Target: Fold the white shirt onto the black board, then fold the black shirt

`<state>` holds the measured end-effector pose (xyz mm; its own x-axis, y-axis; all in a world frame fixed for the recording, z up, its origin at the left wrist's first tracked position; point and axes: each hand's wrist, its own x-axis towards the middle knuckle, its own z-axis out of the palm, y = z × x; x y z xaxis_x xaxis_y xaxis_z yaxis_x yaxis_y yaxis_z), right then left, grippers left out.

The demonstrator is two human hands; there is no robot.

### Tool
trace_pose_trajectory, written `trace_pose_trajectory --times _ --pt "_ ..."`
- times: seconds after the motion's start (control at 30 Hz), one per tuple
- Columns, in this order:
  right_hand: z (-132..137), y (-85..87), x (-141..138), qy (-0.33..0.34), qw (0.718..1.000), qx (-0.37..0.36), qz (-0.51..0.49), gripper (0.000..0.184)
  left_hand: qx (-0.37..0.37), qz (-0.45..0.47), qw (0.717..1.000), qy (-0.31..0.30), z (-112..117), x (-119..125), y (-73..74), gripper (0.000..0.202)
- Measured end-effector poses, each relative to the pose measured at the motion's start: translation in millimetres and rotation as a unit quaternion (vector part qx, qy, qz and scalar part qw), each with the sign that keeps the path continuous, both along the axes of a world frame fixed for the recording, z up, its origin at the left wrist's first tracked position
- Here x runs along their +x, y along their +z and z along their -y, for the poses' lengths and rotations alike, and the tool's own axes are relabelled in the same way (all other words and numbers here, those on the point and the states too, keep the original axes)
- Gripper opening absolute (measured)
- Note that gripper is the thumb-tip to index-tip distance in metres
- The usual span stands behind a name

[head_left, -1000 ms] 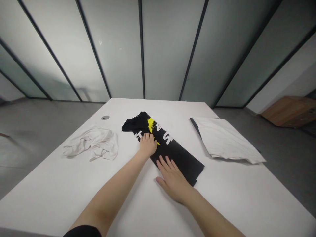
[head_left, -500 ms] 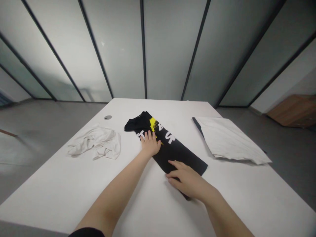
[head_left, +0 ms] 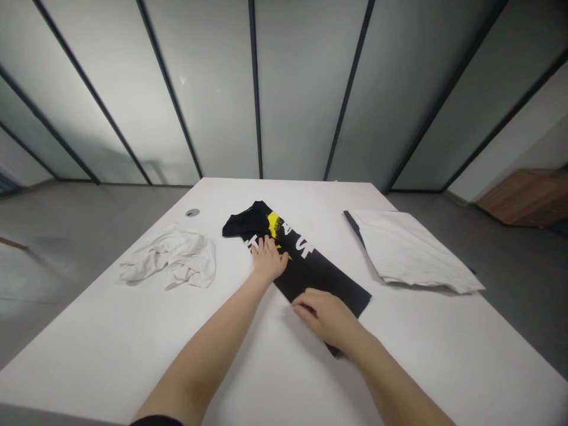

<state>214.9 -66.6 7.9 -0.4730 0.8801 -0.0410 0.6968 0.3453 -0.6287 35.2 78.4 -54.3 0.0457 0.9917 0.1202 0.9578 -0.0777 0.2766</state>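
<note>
A black T-shirt [head_left: 310,269] with white letters and a yellow patch lies folded into a long strip on the white table [head_left: 248,367]. My left hand [head_left: 268,260] lies flat on the shirt's near edge by the print, fingers stretched out. My right hand [head_left: 326,316] is at the strip's lower end, fingers curled and pinching the black cloth's edge.
A crumpled white garment [head_left: 171,260] lies to the left, beside a round cable hole [head_left: 192,212]. A folded white garment [head_left: 408,251] over a dark one lies to the right. Glass partition walls stand behind the table; a wooden cabinet [head_left: 528,198] is at far right.
My right hand went from lying flat beside the shirt's lower end to curling its fingers and pinching the edge there. My left hand has stayed pressed on the shirt.
</note>
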Motion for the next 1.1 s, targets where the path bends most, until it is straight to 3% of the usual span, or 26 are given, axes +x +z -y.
trace_pose_trajectory --times 0.07,0.13,0.23,0.37,0.47,0.5,0.57,0.67,0.73,0.8,0.93,1.1 --pt "-1.1 -8.3 -11.6 -0.020 0.996 -0.011 -0.085 0.027 0.012 -0.004 1.000 0.007 0.9 -0.4 -0.2 0.074" --pt "-2.2 -17.4 -15.9 -0.061 0.980 -0.124 -0.141 0.026 0.016 -0.008 1.000 0.012 1.7 -0.7 0.1 0.074" --pt "-4.6 -26.7 -6.0 -0.099 0.924 -0.332 -0.162 0.022 0.004 -0.016 1.000 0.009 2.6 -0.3 1.0 0.076" --pt "-7.7 -26.7 23.2 -0.037 0.836 -0.537 -0.110 0.031 0.011 -0.053 0.998 0.020 4.5 1.7 1.9 0.080" --pt "-9.6 -20.4 38.6 0.008 0.805 -0.590 -0.061 0.036 0.015 -0.078 0.996 0.032 6.2 3.4 2.8 0.082" --pt "-10.6 -17.9 40.7 0.017 0.811 -0.581 -0.063 0.036 0.012 -0.083 0.996 0.034 6.6 3.9 3.0 0.083" --pt "-13.8 -14.3 40.3 0.013 0.857 -0.505 -0.106 0.037 0.001 -0.090 0.995 0.039 6.8 4.5 3.3 0.085" --pt "-20.1 -17.1 30.8 -0.070 0.952 -0.227 -0.195 0.035 -0.008 -0.094 0.995 0.039 5.4 4.4 2.2 0.087" --pt "-22.7 -25.4 21.9 -0.096 0.981 -0.029 -0.164 0.031 -0.011 -0.092 0.995 0.036 2.9 3.3 0.7 0.088" --pt "-22.4 -35.8 13.2 -0.078 0.992 0.078 -0.063 0.036 -0.013 -0.089 0.995 0.031 -1.3 1.0 -1.1 0.089" --pt "-14.7 -48.1 -1.9 -0.036 0.991 0.078 0.098 0.056 -0.013 -0.091 0.996 0.002 -16.0 -7.7 -3.5 0.093" --pt "0.4 -37.3 -16.7 -0.001 0.994 0.043 0.100 0.058 -0.022 -0.109 0.992 -0.052 -44.3 -24.5 -1.3 0.092"
